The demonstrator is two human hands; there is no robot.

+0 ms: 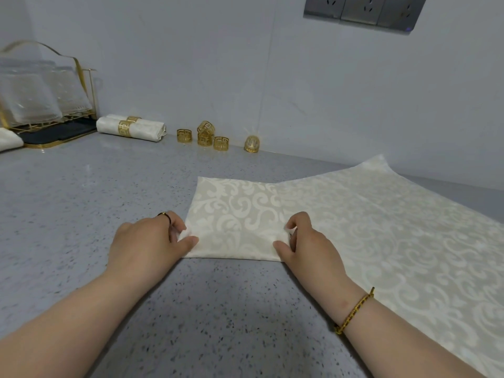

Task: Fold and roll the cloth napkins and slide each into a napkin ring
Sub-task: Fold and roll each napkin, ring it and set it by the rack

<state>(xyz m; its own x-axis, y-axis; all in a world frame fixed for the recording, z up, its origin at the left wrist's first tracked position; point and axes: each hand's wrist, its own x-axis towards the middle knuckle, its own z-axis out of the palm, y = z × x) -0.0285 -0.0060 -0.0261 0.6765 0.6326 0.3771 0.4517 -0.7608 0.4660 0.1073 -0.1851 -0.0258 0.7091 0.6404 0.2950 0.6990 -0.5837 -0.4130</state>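
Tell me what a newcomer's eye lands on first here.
The left hand and right hand pinch the near corners of a folded cream napkin at the centre of the grey counter. Against the wall behind, loose gold napkin rings stand beside two rolled napkins already ringed.

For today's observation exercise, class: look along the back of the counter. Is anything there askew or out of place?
Yes. By the wall, a tilted ring perches on an upright ring, and the rightmost ring looks tipped, apart from the others. Nothing looks spilled or damaged.
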